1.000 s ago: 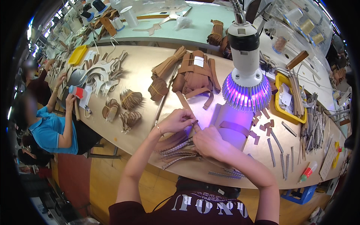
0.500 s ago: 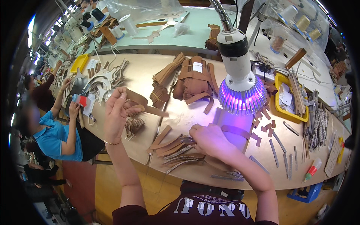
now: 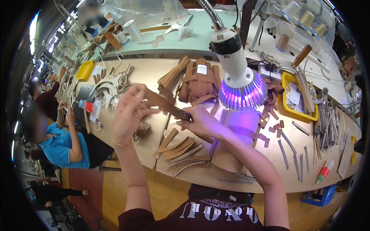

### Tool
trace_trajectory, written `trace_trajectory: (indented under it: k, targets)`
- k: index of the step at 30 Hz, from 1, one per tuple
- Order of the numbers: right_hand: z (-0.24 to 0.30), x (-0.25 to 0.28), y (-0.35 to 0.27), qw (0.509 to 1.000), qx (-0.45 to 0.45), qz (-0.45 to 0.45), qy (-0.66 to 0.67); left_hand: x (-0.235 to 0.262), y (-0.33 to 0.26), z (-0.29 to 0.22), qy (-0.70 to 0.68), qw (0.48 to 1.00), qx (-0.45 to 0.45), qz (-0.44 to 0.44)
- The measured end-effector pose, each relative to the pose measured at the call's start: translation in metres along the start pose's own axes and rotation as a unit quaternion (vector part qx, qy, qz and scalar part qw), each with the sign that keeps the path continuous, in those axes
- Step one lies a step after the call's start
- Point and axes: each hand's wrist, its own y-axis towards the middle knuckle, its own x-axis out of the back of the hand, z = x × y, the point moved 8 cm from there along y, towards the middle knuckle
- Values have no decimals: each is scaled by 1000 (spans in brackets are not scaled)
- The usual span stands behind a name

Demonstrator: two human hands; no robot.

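Raised over the table, my left hand (image 3: pixel 130 111) pinches one end of a brown leather strip (image 3: pixel 163 104), its other fingers loosely curled. My right hand (image 3: pixel 202 122) meets the strip farther along. Closed in its fingers is a small dark metal tool (image 3: pixel 187 114), perhaps snips, mostly hidden by the hand and strip. The strip slants down to the right between the hands, and its tail shows below the right hand. Beneath, a pile of brown strips (image 3: pixel 180 148) lies beside grey braided strips (image 3: pixel 187 154). A purple-lit lamp (image 3: pixel 243 92) hangs just beyond my right hand.
Bundled brown strips (image 3: pixel 198 82) lie at the back. On the right stand a yellow tray (image 3: pixel 287 109), scattered brown pieces (image 3: pixel 275 129), braided strips (image 3: pixel 298 169) and a red-labelled bottle (image 3: pixel 325 171). A co-worker in a blue shirt (image 3: pixel 61 144) sits at left.
My right hand has risen from the strip pile to the held strip, bringing the metal tool against it. My left hand has shifted slightly right; the strip is now stretched between both hands.
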Motion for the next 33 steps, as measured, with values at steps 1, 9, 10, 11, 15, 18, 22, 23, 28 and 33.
trace_trajectory:
  k: [1, 9, 10, 11, 15, 18, 22, 23, 28, 33]
  targets:
    - [-8, -5, -1, 999, -30, 27, -19, 11, -3, -8, -14, 998, -32, -44]
    - [11, 35, -35, 965, -42, -164, -200, -4, -36, -23, 149, 989, -6, -19]
    - [22, 39, -44, 983, 9, -150, -108, -11, -43, -12, 164, 985, 28, -38]
    - [26, 44, -57, 993, 20, -114, -13, -27, -47, -3, 140, 989, 52, -5]
    - [49, 43, -125, 972, 77, 92, 202, -87, -53, 32, 24, 983, 142, 118]
    - [44, 43, -167, 933, 56, 101, 341, -119, -54, 56, -50, 966, 190, 168]
    - [-3, 61, -206, 951, -85, -68, 288, -123, -51, 99, -64, 962, 228, 134]
    - [-17, 64, -214, 951, -128, -85, 270, -121, -51, 112, -69, 964, 231, 115]
    - [-64, 73, -234, 942, -242, -156, 173, -103, -60, 179, -66, 960, 269, 48]
    - [-81, 74, -240, 931, -281, -161, 167, -97, -69, 211, -99, 954, 282, 15]
